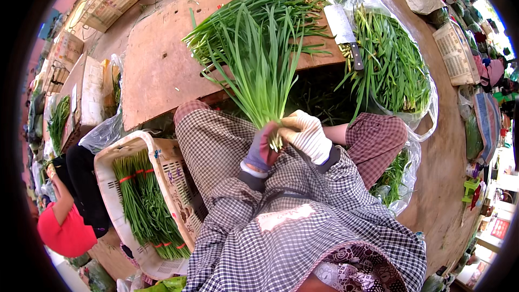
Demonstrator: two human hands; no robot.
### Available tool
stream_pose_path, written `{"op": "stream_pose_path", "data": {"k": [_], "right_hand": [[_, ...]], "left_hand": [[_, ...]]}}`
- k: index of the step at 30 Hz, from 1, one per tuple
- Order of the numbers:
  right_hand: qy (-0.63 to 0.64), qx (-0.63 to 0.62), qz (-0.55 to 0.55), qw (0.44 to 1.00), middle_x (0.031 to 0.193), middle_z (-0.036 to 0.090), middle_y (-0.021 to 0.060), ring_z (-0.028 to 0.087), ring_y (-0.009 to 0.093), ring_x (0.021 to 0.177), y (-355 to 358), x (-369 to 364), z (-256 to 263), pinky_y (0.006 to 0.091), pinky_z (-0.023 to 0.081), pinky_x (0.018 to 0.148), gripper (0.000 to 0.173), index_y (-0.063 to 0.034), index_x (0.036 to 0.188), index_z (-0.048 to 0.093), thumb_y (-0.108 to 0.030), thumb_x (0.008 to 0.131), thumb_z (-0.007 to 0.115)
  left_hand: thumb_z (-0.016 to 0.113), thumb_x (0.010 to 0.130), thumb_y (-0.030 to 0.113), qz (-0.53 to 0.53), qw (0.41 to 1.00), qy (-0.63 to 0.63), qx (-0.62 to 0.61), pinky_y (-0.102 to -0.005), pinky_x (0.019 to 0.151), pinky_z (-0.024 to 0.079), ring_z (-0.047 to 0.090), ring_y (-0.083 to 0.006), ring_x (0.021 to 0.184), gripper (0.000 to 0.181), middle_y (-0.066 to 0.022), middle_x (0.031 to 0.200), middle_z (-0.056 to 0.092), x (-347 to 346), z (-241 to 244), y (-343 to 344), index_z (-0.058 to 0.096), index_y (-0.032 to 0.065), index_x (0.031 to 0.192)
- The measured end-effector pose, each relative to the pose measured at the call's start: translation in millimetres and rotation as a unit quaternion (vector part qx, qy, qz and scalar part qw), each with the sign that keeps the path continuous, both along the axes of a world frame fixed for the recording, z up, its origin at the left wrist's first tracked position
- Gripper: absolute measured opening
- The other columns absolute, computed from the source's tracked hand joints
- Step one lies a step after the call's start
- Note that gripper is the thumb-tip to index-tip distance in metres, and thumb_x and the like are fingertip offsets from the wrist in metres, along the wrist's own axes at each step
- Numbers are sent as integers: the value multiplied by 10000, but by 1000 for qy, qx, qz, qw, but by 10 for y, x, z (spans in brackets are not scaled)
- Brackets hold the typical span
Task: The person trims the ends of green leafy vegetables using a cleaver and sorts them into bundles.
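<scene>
My left hand (264, 146), in a purple and dark red glove, is closed around the base of a bunch of garlic chives (261, 85). The green leaves fan out away from me and the pale cut ends poke out below the fist. My right hand (306, 136), in a cream knitted glove, has its thumb and fingertips pinched at the stems beside the left hand. Whether it grips a stem cannot be told. Beyond the bunch, a loose pile of chives (251, 12) covers part of a low wooden board (150, 73).
A cleaver (340, 24) with a dark handle lies on chives in a clear plastic bag (432, 89) at right. Left of my knee, a plastic crate (152, 142) holds banded chive bundles (142, 198). A person in a red shirt (67, 231) sits at far left. Another crate (111, 4) stands behind.
</scene>
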State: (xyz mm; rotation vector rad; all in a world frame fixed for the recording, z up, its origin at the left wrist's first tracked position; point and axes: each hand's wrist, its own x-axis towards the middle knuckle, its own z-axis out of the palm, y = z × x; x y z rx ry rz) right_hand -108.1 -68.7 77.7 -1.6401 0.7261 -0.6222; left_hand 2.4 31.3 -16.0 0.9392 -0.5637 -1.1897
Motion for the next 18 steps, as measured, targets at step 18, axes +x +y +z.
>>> {"op": "stream_pose_path", "data": {"k": [18], "right_hand": [[-152, 45, -201, 967, 779, 684, 66, 585, 97, 607, -631, -379, 976, 225, 466, 554, 140, 14, 897, 709, 7, 768, 654]], "left_hand": [[641, 903, 106, 50, 925, 347, 146, -243, 631, 590, 663, -132, 695, 153, -87, 877, 675, 38, 366, -234, 613, -9, 999]]}}
